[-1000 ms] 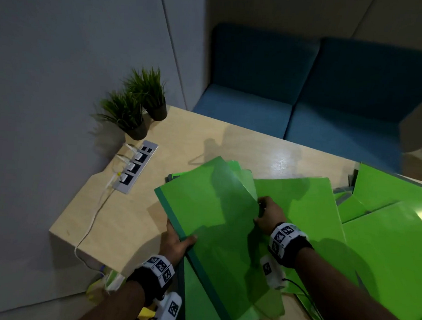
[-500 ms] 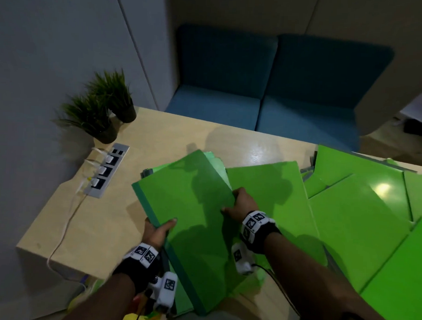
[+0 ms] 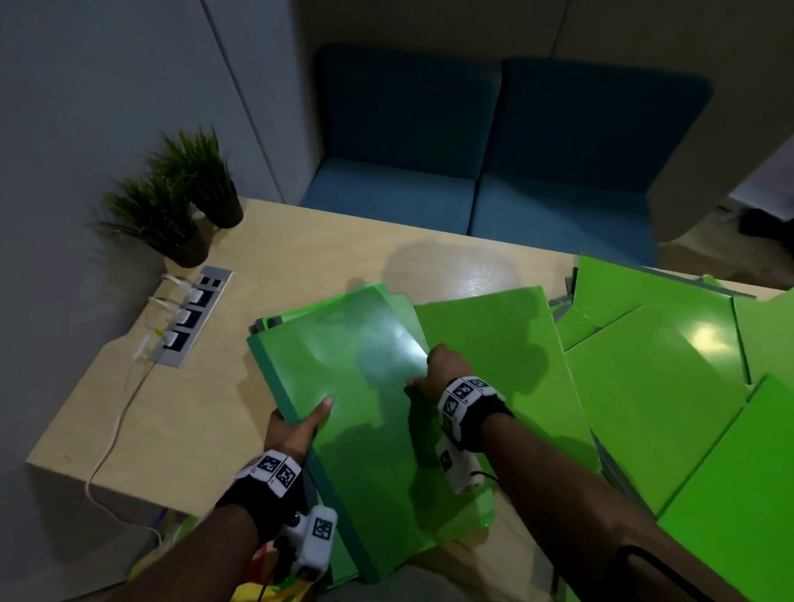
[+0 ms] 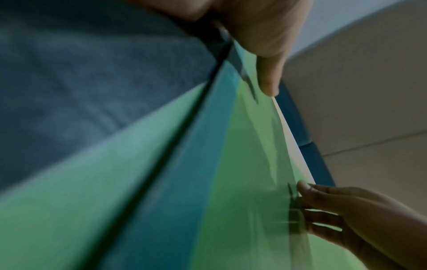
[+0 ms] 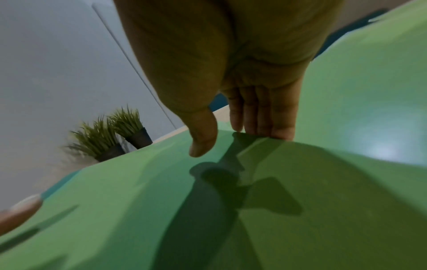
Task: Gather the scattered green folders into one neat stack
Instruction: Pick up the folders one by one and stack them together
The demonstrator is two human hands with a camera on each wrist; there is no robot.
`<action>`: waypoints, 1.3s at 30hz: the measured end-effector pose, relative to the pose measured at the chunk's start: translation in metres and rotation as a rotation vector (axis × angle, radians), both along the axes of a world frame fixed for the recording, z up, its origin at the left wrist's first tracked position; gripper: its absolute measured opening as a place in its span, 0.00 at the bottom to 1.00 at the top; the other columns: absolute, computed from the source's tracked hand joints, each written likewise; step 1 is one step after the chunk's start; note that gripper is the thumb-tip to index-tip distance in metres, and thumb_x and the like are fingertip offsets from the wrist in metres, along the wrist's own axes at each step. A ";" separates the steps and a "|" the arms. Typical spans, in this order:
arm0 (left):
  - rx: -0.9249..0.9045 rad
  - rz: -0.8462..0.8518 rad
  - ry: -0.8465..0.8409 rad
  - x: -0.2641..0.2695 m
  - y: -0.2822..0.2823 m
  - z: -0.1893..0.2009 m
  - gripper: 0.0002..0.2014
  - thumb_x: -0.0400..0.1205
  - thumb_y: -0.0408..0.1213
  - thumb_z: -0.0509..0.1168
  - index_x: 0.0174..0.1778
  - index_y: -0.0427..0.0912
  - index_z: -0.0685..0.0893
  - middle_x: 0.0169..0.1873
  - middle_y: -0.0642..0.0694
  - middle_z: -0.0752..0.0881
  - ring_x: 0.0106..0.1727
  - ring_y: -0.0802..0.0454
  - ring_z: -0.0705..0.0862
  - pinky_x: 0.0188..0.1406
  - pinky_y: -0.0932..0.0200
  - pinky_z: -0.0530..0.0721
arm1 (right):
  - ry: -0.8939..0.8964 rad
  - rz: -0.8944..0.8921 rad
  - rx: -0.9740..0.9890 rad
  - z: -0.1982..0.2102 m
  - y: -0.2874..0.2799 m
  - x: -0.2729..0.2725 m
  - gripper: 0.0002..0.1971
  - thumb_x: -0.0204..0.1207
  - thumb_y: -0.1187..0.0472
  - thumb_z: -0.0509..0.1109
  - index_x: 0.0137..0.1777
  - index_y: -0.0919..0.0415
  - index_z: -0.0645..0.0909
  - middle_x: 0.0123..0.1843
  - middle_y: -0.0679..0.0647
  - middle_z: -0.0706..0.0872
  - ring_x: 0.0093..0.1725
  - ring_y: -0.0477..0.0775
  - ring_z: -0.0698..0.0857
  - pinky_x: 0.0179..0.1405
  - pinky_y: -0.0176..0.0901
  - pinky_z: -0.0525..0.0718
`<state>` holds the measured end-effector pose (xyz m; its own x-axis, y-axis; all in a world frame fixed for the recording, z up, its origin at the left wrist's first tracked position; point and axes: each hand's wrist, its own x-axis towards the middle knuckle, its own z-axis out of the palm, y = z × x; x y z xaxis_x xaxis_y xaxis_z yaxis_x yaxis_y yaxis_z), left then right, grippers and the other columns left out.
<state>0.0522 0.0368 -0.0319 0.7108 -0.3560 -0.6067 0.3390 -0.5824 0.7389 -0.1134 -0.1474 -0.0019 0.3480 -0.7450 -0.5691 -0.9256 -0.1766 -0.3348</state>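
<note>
A translucent green folder (image 3: 359, 390) with a dark green spine lies on top of a small pile of green folders (image 3: 402, 303) at the table's left-centre. My left hand (image 3: 303, 422) grips its spine edge, thumb on top and fingers underneath; the left wrist view shows that thumb (image 4: 268, 73) on the folder (image 4: 249, 164). My right hand (image 3: 433, 370) pinches the opposite long edge, thumb above the folder (image 5: 161, 201) and fingers (image 5: 261, 127) tucked below it. Another folder (image 3: 511, 351) lies beside the pile. Several more (image 3: 654, 403) are spread overlapping to the right.
Two potted plants (image 3: 181, 200) stand at the wooden table's (image 3: 199, 406) far left corner. A socket panel (image 3: 189, 319) with white cables sits left of the pile. A blue sofa (image 3: 483, 168) lies beyond the far edge. Bare tabletop shows left of and behind the pile.
Both hands have kept their hold on the top folder. It has settled a little flatter over the folders beneath, and my head view has swung to show more folders on the right.
</note>
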 end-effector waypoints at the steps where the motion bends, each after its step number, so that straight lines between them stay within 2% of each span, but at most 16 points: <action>1: 0.012 0.003 -0.006 -0.001 -0.002 0.001 0.42 0.62 0.49 0.83 0.69 0.33 0.77 0.63 0.39 0.84 0.64 0.37 0.83 0.67 0.46 0.79 | 0.001 0.018 0.000 -0.001 0.003 0.003 0.34 0.71 0.45 0.78 0.69 0.65 0.70 0.66 0.61 0.78 0.65 0.61 0.81 0.62 0.50 0.83; 4: 0.010 -0.027 -0.061 0.000 -0.002 0.003 0.37 0.65 0.41 0.83 0.67 0.33 0.78 0.61 0.38 0.85 0.63 0.38 0.84 0.65 0.48 0.80 | -0.011 0.037 0.003 -0.003 0.007 0.001 0.34 0.70 0.48 0.79 0.71 0.63 0.71 0.69 0.61 0.74 0.67 0.62 0.79 0.66 0.52 0.81; 8: -0.027 -0.021 -0.080 0.010 0.004 0.007 0.42 0.55 0.51 0.85 0.65 0.39 0.80 0.58 0.40 0.87 0.58 0.38 0.86 0.61 0.41 0.84 | -0.119 -0.104 0.071 -0.008 -0.003 -0.025 0.26 0.69 0.62 0.81 0.67 0.60 0.78 0.65 0.61 0.81 0.61 0.63 0.85 0.61 0.55 0.86; 10: -0.002 -0.007 -0.072 0.015 0.008 0.010 0.40 0.61 0.47 0.84 0.66 0.37 0.79 0.59 0.39 0.86 0.57 0.38 0.85 0.60 0.45 0.83 | -0.045 -0.065 0.054 -0.015 -0.003 -0.039 0.16 0.74 0.64 0.76 0.61 0.61 0.81 0.61 0.61 0.86 0.56 0.62 0.87 0.58 0.54 0.87; 12: 0.034 -0.009 -0.043 0.017 0.013 0.009 0.35 0.66 0.41 0.82 0.67 0.35 0.78 0.60 0.38 0.85 0.58 0.37 0.85 0.61 0.46 0.82 | 0.056 0.017 0.039 -0.015 0.005 -0.044 0.10 0.78 0.60 0.70 0.56 0.63 0.84 0.55 0.60 0.88 0.55 0.62 0.88 0.53 0.51 0.88; 14: 0.056 -0.022 -0.026 0.018 0.016 0.008 0.35 0.67 0.41 0.82 0.68 0.34 0.78 0.62 0.36 0.85 0.60 0.36 0.84 0.63 0.43 0.81 | 0.114 0.070 0.011 -0.017 0.014 -0.042 0.13 0.80 0.53 0.66 0.49 0.64 0.81 0.48 0.58 0.85 0.55 0.62 0.88 0.46 0.46 0.84; 15: 0.063 -0.016 -0.026 0.019 0.016 0.005 0.38 0.66 0.42 0.82 0.69 0.33 0.76 0.65 0.35 0.83 0.62 0.35 0.83 0.65 0.41 0.80 | 0.124 0.082 0.013 -0.017 0.018 -0.040 0.15 0.80 0.49 0.65 0.49 0.63 0.79 0.47 0.59 0.82 0.54 0.61 0.87 0.46 0.45 0.82; 18: 0.105 -0.013 -0.018 0.019 0.014 0.005 0.43 0.68 0.42 0.81 0.75 0.32 0.68 0.69 0.33 0.79 0.67 0.33 0.80 0.68 0.42 0.77 | 0.160 0.106 0.028 -0.019 0.023 -0.034 0.23 0.76 0.43 0.71 0.57 0.64 0.79 0.54 0.60 0.85 0.52 0.60 0.86 0.48 0.47 0.83; 21: 0.107 -0.014 0.002 0.024 0.013 -0.001 0.42 0.69 0.40 0.80 0.75 0.33 0.67 0.68 0.33 0.80 0.64 0.33 0.81 0.67 0.43 0.78 | 0.164 0.136 0.068 -0.020 0.021 -0.036 0.25 0.73 0.52 0.77 0.63 0.65 0.74 0.59 0.61 0.84 0.56 0.63 0.86 0.49 0.50 0.84; 24: 0.074 -0.028 0.006 0.023 0.013 0.003 0.47 0.64 0.46 0.83 0.75 0.36 0.68 0.68 0.34 0.80 0.64 0.34 0.81 0.68 0.40 0.78 | 0.142 0.159 0.110 -0.019 0.018 -0.032 0.27 0.70 0.57 0.79 0.63 0.66 0.71 0.59 0.63 0.83 0.57 0.65 0.85 0.48 0.52 0.84; 26: 0.064 -0.045 -0.011 0.023 0.014 0.008 0.49 0.59 0.49 0.84 0.73 0.36 0.71 0.66 0.36 0.81 0.63 0.35 0.82 0.67 0.41 0.79 | 0.088 0.116 0.167 -0.018 0.016 -0.022 0.31 0.66 0.51 0.81 0.62 0.68 0.75 0.59 0.63 0.84 0.56 0.63 0.86 0.51 0.53 0.87; 29: 0.013 -0.095 -0.071 0.027 0.016 0.014 0.37 0.67 0.38 0.82 0.69 0.36 0.73 0.61 0.37 0.83 0.59 0.38 0.83 0.62 0.45 0.81 | -0.034 0.056 0.226 -0.025 0.016 -0.012 0.42 0.60 0.38 0.79 0.66 0.66 0.76 0.62 0.62 0.83 0.58 0.63 0.86 0.57 0.57 0.87; 33: -0.146 -0.164 -0.056 0.041 0.011 0.037 0.22 0.74 0.30 0.75 0.63 0.39 0.80 0.56 0.34 0.87 0.58 0.35 0.86 0.60 0.37 0.83 | -0.238 -0.082 0.154 -0.009 0.022 -0.013 0.42 0.75 0.39 0.71 0.81 0.61 0.61 0.75 0.65 0.72 0.71 0.66 0.77 0.71 0.59 0.77; 35: -0.223 -0.182 -0.009 0.042 0.003 0.050 0.18 0.76 0.28 0.73 0.60 0.42 0.81 0.53 0.36 0.88 0.54 0.37 0.87 0.59 0.38 0.83 | -0.432 -0.221 0.172 0.005 0.019 -0.012 0.40 0.80 0.40 0.65 0.84 0.61 0.56 0.80 0.66 0.67 0.77 0.65 0.72 0.75 0.54 0.71; 37: -0.270 -0.207 0.032 0.034 -0.011 0.063 0.14 0.76 0.29 0.72 0.56 0.45 0.83 0.50 0.41 0.88 0.51 0.41 0.87 0.58 0.42 0.82 | -0.599 -0.397 0.211 0.020 0.013 -0.015 0.39 0.82 0.42 0.64 0.85 0.61 0.53 0.82 0.64 0.66 0.79 0.64 0.70 0.73 0.49 0.69; 39: -0.270 -0.223 0.068 0.020 -0.027 0.066 0.11 0.75 0.36 0.75 0.52 0.47 0.83 0.47 0.47 0.88 0.48 0.48 0.86 0.59 0.47 0.79 | -0.654 -0.450 0.138 0.029 0.001 -0.025 0.41 0.79 0.39 0.65 0.85 0.58 0.55 0.82 0.62 0.68 0.79 0.65 0.71 0.76 0.54 0.71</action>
<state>0.0720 0.0094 0.0346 0.5586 -0.6518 -0.5129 0.2792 -0.4345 0.8563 -0.1382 -0.1460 0.0268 0.3260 -0.8309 -0.4510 -0.5070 0.2490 -0.8252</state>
